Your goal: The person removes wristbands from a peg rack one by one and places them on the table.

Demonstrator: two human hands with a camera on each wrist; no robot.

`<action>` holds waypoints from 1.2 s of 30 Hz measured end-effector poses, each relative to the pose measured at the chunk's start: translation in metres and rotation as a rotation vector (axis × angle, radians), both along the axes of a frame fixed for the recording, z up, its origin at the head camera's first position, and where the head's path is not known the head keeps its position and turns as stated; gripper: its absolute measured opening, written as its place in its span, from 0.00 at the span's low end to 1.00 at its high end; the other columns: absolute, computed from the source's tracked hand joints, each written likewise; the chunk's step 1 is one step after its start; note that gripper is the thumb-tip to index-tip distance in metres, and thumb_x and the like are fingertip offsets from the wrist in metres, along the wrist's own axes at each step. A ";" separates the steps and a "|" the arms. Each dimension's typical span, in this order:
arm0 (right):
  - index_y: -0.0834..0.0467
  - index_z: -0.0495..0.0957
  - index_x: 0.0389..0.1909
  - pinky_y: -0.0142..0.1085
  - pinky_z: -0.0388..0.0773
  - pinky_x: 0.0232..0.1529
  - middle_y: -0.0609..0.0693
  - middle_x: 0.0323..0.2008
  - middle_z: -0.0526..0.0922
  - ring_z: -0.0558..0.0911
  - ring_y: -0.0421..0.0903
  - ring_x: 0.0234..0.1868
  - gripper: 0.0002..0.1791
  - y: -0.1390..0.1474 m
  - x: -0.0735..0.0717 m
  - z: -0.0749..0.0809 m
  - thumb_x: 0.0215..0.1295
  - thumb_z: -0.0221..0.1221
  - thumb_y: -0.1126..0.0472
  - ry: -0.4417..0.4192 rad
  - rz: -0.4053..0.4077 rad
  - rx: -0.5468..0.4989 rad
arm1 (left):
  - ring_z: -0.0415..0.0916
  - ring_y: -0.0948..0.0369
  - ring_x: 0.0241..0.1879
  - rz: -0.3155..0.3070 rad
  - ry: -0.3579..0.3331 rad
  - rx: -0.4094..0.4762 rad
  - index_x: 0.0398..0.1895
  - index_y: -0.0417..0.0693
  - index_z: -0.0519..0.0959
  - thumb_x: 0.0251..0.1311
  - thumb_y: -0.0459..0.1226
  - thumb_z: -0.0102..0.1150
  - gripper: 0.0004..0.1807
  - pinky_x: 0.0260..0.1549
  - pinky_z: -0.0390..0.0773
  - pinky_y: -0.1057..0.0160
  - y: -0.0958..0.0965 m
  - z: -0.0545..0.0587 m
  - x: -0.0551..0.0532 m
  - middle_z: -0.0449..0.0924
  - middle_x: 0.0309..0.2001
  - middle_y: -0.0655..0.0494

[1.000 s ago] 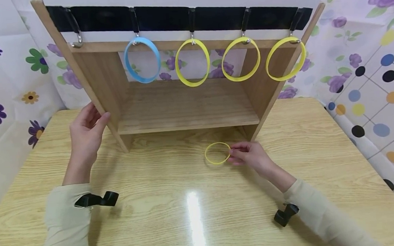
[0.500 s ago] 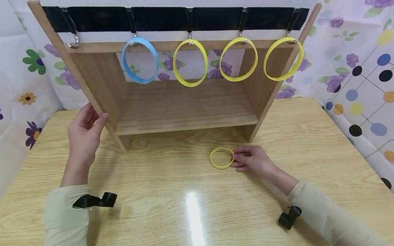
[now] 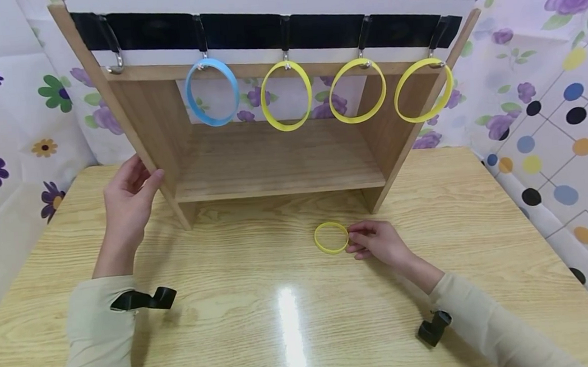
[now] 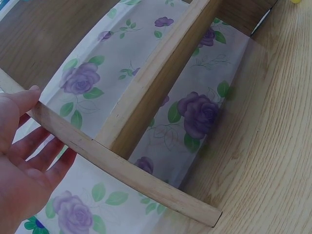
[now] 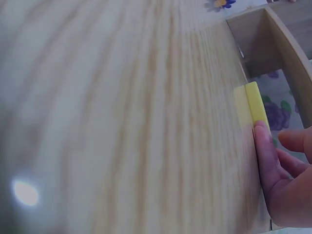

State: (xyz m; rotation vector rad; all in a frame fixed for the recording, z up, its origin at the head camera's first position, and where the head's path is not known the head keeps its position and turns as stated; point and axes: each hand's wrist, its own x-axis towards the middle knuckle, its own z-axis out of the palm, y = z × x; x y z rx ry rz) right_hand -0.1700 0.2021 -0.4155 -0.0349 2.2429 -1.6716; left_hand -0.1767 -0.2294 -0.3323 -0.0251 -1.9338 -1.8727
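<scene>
On table point(image 3: 222, 334), ring point(image 5: 257, 102) flat, hole upward; right hand point(image 3: 378, 242) touching, pinch unclear; left hand point(image 3: 129, 198) gripping shelf point(image 3: 277, 162).

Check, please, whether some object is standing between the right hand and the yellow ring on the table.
Nothing visible stands between them: the right hand touches the edge of the yellow ring. The wooden shelf stands beyond the ring, not in the gap.

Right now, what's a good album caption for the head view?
Left hand grips a brown wooden rack; right hand holds a thin, round yellow ring.
</scene>
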 end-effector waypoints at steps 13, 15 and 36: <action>0.76 0.71 0.56 0.38 0.83 0.35 0.64 0.42 0.82 0.85 0.47 0.34 0.17 0.001 0.003 0.001 0.70 0.54 0.70 0.009 -0.037 -0.052 | 0.69 0.58 0.58 -0.004 -0.015 -0.053 0.67 0.47 0.70 0.64 0.31 0.59 0.27 0.54 0.71 0.71 0.000 -0.001 0.002 0.69 0.64 0.44; 0.76 0.70 0.56 0.38 0.83 0.34 0.66 0.44 0.80 0.85 0.47 0.34 0.18 -0.001 0.003 0.004 0.69 0.54 0.70 0.023 -0.048 -0.062 | 0.69 0.58 0.59 -0.004 -0.009 -0.056 0.67 0.47 0.70 0.64 0.31 0.59 0.27 0.54 0.71 0.70 0.000 -0.001 0.002 0.69 0.64 0.44; 0.73 0.74 0.55 0.44 0.81 0.45 0.68 0.50 0.79 0.78 0.60 0.52 0.18 -0.052 -0.005 0.073 0.69 0.55 0.67 0.252 0.055 -0.116 | 0.71 0.59 0.57 -0.021 0.026 0.006 0.66 0.44 0.70 0.63 0.28 0.58 0.27 0.53 0.72 0.71 0.000 -0.001 -0.001 0.71 0.61 0.45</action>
